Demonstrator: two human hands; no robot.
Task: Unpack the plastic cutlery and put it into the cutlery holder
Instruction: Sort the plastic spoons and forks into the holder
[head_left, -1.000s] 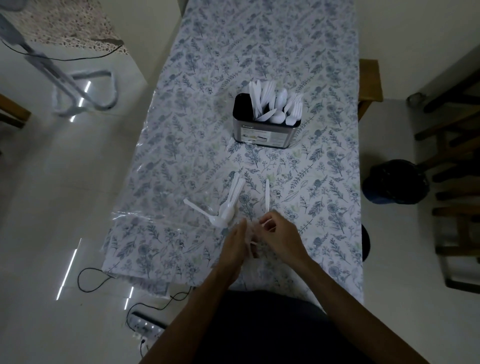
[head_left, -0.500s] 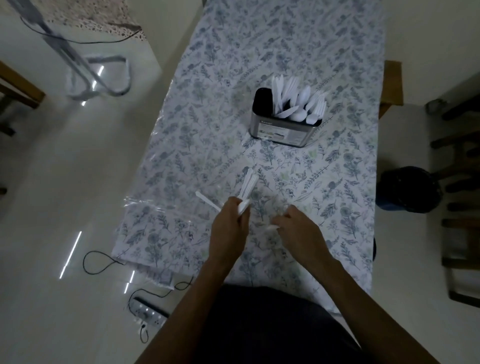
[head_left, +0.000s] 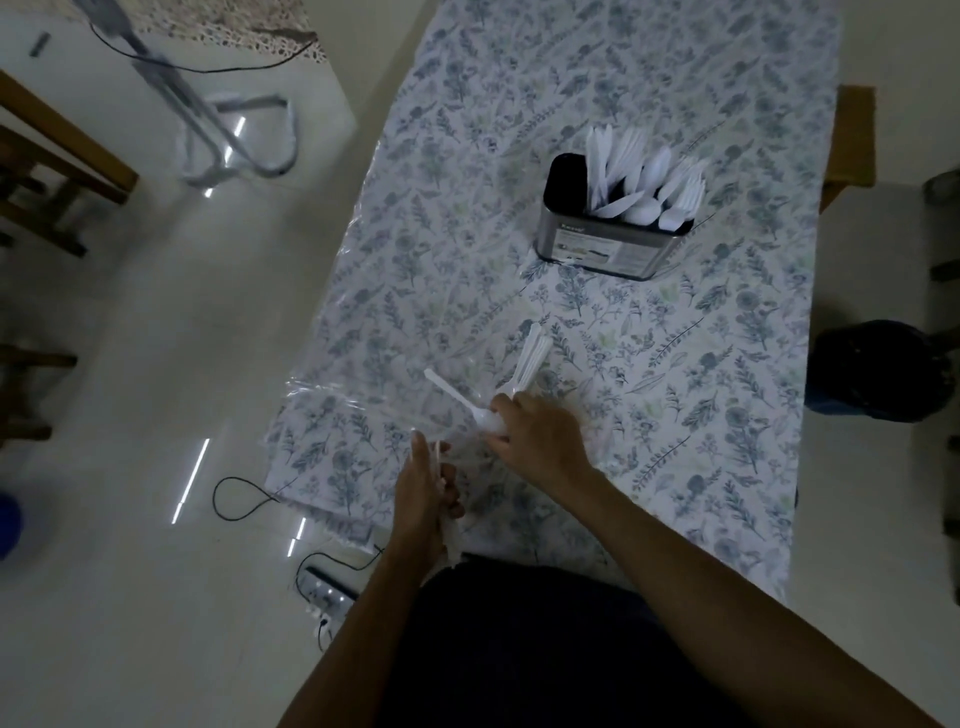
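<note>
right hand: set down on the loose cutlery at the near end of the worktop; fingers curled over the bowl ends of the white pieces, so a closed grip on them is judged, though the fingertips are hidden.
left hand: lifted off the worktop near its left edge, fingers curled round thin white stems and what looks like crumpled clear wrapper; exact contents cannot be told.
loose cutlery axis: a small bundle of handles fans up and away from the right grip toward the holder; 1 single spoon lies crosswise, handle pointing up-left.
cutlery holder: metal-sided box, dark inside, well apart from both hands, farther up the worktop and to the right; already stocked with upright white pieces on its right side, left part looks free.
key relation: the holder lies forward-right of the bundle, roughly in line with the bundle's long axis; the right hand is judged nearer and better placed for the carry.
next move, judged: bundle lifted by its bowl ends, handles turned down on the way.
risk: the crosswise spoon may be dragged or left behind.
</note>
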